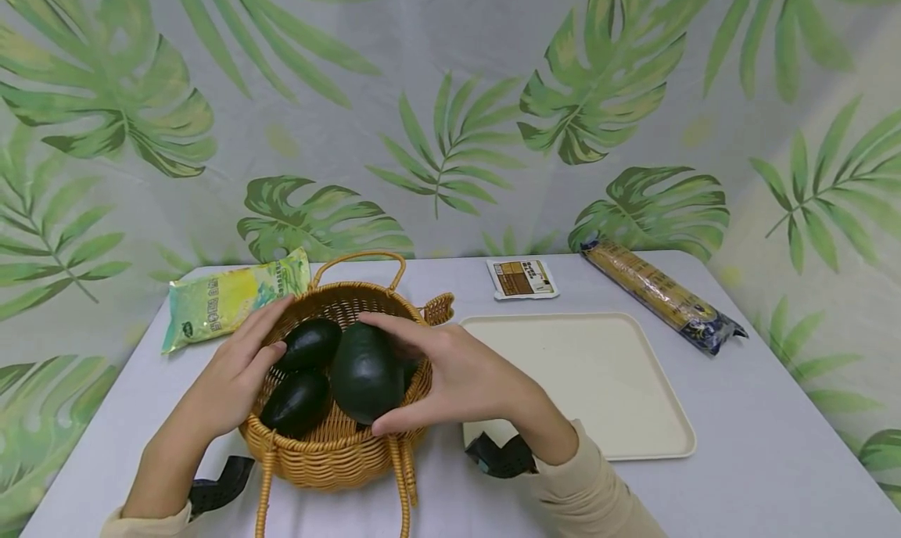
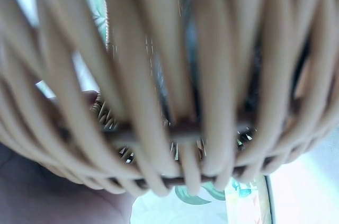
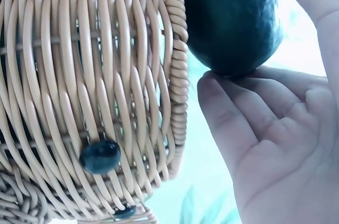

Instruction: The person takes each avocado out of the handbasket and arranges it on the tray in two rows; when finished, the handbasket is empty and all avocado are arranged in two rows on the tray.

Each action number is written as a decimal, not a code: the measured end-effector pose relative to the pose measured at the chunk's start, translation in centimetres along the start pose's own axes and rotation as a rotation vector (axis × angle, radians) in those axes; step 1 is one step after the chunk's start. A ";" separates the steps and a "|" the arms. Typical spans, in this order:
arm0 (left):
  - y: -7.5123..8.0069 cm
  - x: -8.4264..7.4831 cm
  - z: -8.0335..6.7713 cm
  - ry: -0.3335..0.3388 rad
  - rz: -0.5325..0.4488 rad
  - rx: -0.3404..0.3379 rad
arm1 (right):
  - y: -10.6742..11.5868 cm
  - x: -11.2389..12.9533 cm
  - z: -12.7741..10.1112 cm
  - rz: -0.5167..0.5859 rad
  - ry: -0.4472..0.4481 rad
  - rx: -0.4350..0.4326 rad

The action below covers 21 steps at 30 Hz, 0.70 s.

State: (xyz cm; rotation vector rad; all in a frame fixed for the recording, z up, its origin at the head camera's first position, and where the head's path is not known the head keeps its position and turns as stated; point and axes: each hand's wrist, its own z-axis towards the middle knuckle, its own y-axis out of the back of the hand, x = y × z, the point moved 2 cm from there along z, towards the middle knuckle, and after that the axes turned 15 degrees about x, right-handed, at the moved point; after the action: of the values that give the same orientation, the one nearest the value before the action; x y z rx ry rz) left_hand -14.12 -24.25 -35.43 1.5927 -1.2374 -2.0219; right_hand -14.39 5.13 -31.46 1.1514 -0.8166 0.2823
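Dark green avocados sit in a round wicker basket (image 1: 331, 468), two of them plainly visible on its left: an upper avocado (image 1: 310, 344) and a lower avocado (image 1: 297, 403). My right hand (image 1: 457, 374) holds a larger avocado (image 1: 366, 372) between thumb and fingers, over the right part of the basket. In the right wrist view this held avocado (image 3: 233, 23) is beside the rim, fingertips against its surface. My left hand (image 1: 235, 370) grips the basket's left rim, thumb over the edge near the upper avocado. The left wrist view is mostly filled by close, blurred basket weave (image 2: 212, 75).
A cream tray (image 1: 584, 381) lies right of the basket. Behind it are a small white-and-brown packet (image 1: 522, 278) and a long noodle-like package (image 1: 655, 292). A green-yellow bag (image 1: 225, 299) lies at the back left. Wicker legs (image 1: 263, 491) hang from the basket's front.
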 end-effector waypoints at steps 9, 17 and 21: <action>0.0 0.1 0.0 0.000 0.000 0.009 | 0.9 -0.2 -0.9 0.065 -0.001 -0.004; 0.0 0.1 0.0 -0.003 0.005 0.010 | 1.7 -0.7 -1.8 0.094 0.005 0.006; 0.0 0.1 0.0 -0.004 0.005 0.006 | 2.1 -1.0 -2.2 0.097 0.012 0.004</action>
State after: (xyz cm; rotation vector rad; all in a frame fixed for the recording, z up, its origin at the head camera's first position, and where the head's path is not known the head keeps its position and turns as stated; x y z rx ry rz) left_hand -14.13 -24.33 -35.47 1.5872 -1.2496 -2.0212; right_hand -15.37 8.11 -31.09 1.1146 -0.8626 0.3712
